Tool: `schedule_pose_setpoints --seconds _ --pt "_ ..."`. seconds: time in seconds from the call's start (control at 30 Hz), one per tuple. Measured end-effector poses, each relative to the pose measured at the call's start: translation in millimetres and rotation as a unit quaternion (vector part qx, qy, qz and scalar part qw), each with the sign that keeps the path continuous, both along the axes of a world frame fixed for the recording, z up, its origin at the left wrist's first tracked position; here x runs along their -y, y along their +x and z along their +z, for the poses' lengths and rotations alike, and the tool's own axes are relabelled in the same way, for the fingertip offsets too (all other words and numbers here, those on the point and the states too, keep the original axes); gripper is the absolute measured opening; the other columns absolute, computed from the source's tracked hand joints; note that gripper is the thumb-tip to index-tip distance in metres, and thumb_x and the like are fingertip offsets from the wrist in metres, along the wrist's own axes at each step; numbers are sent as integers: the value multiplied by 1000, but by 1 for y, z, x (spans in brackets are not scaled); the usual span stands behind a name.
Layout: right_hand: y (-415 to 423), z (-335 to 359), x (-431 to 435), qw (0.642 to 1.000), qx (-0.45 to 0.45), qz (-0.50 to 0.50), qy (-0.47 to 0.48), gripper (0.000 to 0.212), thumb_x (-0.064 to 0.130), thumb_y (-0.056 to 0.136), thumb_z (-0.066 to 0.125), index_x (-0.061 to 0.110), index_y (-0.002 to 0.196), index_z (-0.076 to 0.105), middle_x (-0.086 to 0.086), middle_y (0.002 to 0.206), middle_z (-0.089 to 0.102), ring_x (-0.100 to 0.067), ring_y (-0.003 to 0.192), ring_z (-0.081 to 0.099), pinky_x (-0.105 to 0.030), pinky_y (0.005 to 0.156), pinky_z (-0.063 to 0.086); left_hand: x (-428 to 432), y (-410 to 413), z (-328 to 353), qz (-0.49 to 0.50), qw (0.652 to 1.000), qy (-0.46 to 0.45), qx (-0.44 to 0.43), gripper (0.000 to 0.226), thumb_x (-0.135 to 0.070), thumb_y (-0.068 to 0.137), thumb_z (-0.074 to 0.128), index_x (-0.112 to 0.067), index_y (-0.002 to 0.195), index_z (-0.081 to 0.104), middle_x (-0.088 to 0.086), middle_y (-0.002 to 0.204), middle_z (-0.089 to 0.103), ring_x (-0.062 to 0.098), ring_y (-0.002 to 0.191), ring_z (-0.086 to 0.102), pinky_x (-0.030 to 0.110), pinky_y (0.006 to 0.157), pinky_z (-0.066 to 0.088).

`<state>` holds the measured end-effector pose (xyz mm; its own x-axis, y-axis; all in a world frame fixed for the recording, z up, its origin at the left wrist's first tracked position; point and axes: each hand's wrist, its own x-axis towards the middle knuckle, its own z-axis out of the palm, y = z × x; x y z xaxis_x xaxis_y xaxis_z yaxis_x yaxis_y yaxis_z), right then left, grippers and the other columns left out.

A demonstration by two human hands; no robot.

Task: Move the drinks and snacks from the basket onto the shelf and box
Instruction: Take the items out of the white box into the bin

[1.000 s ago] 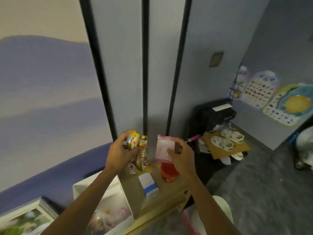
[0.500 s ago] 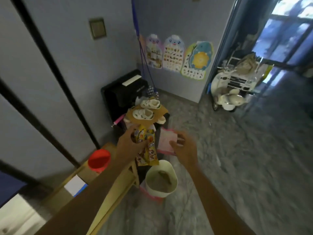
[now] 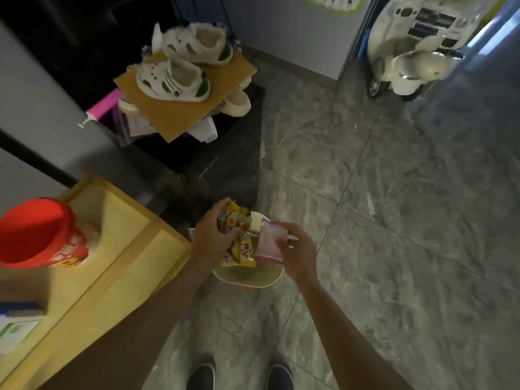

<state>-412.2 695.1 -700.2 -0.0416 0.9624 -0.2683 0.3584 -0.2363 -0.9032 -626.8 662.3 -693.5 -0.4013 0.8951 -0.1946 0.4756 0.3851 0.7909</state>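
Observation:
My left hand (image 3: 211, 243) grips a bunch of yellow snack packets (image 3: 239, 243), which hang down over a cream-white basket (image 3: 247, 280) on the floor. Beside it my right hand (image 3: 295, 249) pinches a pink-and-white packet (image 3: 268, 243) by its right edge, also above the basket. Both packets hide most of the basket's inside. To the left stands the yellow wooden shelf (image 3: 118, 249), carrying a red-lidded container (image 3: 42, 235) and a white-and-blue box (image 3: 14, 327) at the far left edge.
A black unit (image 3: 219, 164) behind the basket bears a cardboard sheet (image 3: 183, 108) with white children's shoes (image 3: 174, 77). A cream toy scooter (image 3: 410, 49) stands at the back right. Grey marble floor spreads right. My dark shoes (image 3: 239, 375) show at the bottom.
The view has swung from the shelf and wall down to the floor. Both hands, still holding their packets, have moved away from the shelf top and now hang over the basket.

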Motion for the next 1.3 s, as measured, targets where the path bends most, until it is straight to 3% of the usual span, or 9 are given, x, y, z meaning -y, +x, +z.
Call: schedule_pose_setpoints --seconds 0.2,0.4,0.57,0.67,0.77,0.83,1.07,1.2,1.3 --pt "-24 -138 -8 998 24 -2 -56 36 -2 96 73 25 119 77 6 113 75 -18 102 74 -43 83 67 -8 -8 -150 -10 999 -51 -1 83 -36 85 85 -50 153 39 -9 145 59 18 132 58 50 108 54" --pt "-28 -206 -7 994 91 32 -44 36 1 95 74 24 123 76 2 103 77 -16 90 74 -38 78 65 -2 -10 -227 -30 998 -54 -3 81 -29 83 88 -39 153 48 -6 151 55 18 137 54 48 113 49" --pt "-22 -197 -3 987 130 81 -54 40 20 97 78 32 134 72 20 106 70 -9 99 70 0 71 44 2 -8 -215 -58 996 -53 -40 83 -33 84 86 -34 156 45 -6 160 46 21 144 47 48 115 46" --pt "-20 -163 -2 983 134 121 -45 53 28 98 78 32 148 61 7 131 68 -11 114 64 -2 83 41 5 -11 -176 -64 995 -51 -52 83 -40 86 83 -35 157 43 -9 158 46 19 142 48 44 111 48" --pt "-19 -106 -5 978 146 144 -23 63 32 96 81 26 153 55 -5 157 56 -24 139 57 -32 110 47 10 -20 -120 -93 992 -32 -79 84 -54 88 78 -32 160 40 -6 163 43 19 149 41 40 117 40" --pt "-20 -54 -9 971 171 168 -5 72 47 95 78 25 158 50 -4 168 43 -26 148 49 -46 117 44 16 -27 -71 -112 988 -16 -104 86 -65 90 70 -32 162 37 -6 168 36 18 156 30 41 122 30" --pt "-24 164 -23 924 297 228 82 103 86 89 50 34 170 13 7 180 5 -22 164 13 -47 126 29 24 -58 137 -126 974 26 -187 101 -96 83 33 -39 165 21 -12 174 15 11 162 4 49 131 14" --pt "-32 315 -29 917 303 214 143 111 92 85 42 31 171 6 5 180 2 -23 165 9 -47 129 22 18 -79 283 -119 959 86 -243 96 -98 81 35 -42 159 24 -9 170 28 18 160 18 49 128 17" --pt "-36 413 -30 904 309 212 205 112 90 87 42 24 171 7 -1 180 3 -26 165 8 -49 129 20 18 -93 383 -115 944 106 -291 107 -104 74 26 -39 159 25 -5 170 30 22 160 20 52 127 18"
